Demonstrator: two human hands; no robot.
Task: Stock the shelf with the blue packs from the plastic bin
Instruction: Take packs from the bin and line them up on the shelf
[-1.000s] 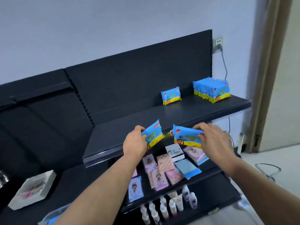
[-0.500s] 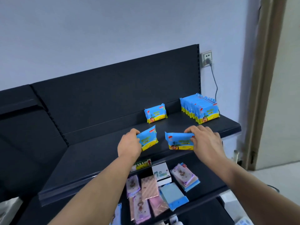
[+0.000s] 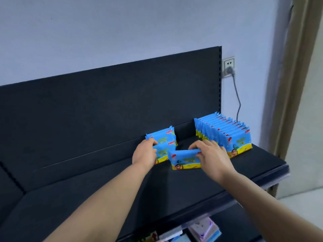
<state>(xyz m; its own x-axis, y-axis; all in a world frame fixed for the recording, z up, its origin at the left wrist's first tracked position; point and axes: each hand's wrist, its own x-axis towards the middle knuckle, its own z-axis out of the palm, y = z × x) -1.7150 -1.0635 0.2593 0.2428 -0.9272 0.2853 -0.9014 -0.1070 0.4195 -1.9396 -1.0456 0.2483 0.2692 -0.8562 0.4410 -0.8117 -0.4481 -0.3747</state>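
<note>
On the black top shelf (image 3: 104, 186), my left hand (image 3: 145, 152) grips a blue pack (image 3: 165, 151) standing upright right in front of another blue pack (image 3: 161, 135) that leans on the back panel. My right hand (image 3: 212, 157) holds a second blue pack (image 3: 185, 159) by its top edge, its bottom resting on the shelf just in front and to the right. A row of several blue packs (image 3: 227, 135) stands at the shelf's right end. The plastic bin is out of view.
The shelf's black back panel (image 3: 104, 105) rises behind the packs. A wall socket (image 3: 228, 66) with a grey cable hangs to the right. Below the shelf edge lie pastel packs (image 3: 204, 229). A door frame (image 3: 293, 84) stands at the far right.
Both hands have moved forward and up onto the top shelf with their packs. The left pack now stands against the single pack at the back; the right pack touches the shelf.
</note>
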